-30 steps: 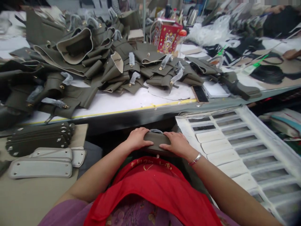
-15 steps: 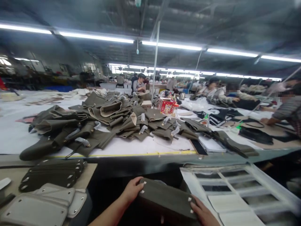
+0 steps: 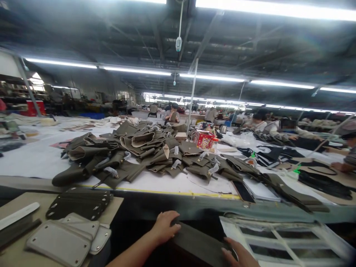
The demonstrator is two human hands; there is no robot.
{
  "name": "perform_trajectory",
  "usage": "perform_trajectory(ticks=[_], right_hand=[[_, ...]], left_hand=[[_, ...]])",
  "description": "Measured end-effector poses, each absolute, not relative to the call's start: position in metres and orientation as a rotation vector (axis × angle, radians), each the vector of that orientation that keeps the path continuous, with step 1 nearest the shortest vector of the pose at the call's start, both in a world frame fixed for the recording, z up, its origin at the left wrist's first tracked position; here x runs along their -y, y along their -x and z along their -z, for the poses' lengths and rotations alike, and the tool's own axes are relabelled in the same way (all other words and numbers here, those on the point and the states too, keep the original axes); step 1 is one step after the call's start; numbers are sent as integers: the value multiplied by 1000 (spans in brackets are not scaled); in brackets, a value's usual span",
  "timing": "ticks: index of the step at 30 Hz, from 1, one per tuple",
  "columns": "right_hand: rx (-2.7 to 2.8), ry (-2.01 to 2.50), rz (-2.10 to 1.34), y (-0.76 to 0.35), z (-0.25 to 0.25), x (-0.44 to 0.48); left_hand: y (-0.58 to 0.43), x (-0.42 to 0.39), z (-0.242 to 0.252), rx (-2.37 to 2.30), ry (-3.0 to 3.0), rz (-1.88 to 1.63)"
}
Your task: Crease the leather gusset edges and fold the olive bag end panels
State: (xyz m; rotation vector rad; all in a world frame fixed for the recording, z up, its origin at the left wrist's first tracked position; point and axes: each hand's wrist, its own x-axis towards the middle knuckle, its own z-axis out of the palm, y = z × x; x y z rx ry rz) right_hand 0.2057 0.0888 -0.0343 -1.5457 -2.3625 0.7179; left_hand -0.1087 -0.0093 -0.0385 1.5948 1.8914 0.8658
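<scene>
In the head view, a boxy dark olive bag is low in front of me, its lower part cut off by the picture's edge. My left hand is closed on its left end, fingers over the top corner. At the right end my right hand grips it, partly out of the picture. To the left, on a tan board, lie stacked dark olive panels with metal studs at their corners. Light grey studded panels lie in front of those.
A long white table stands ahead, heaped with olive bag pieces. A red box and a thin pole rise behind the heap. At right is a pale framed sheet. Several people work farther back and right.
My view has tilted up and turned slightly left. The bag's studded corners, visible before, are now hidden or blurred. Both hands remain at its ends, the left with its fingers slightly more raised.
</scene>
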Motion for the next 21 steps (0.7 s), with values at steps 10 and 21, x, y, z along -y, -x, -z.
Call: perform_trajectory(ticks=[10,21], right_hand=[[2848,1393,-889,-100,-10,-94],[2790,1642,-898,-180,6,-91]], left_hand=[[84,-41,7,-1875,-1722,-336],[141,-1,36,-1749,-1562,-459]])
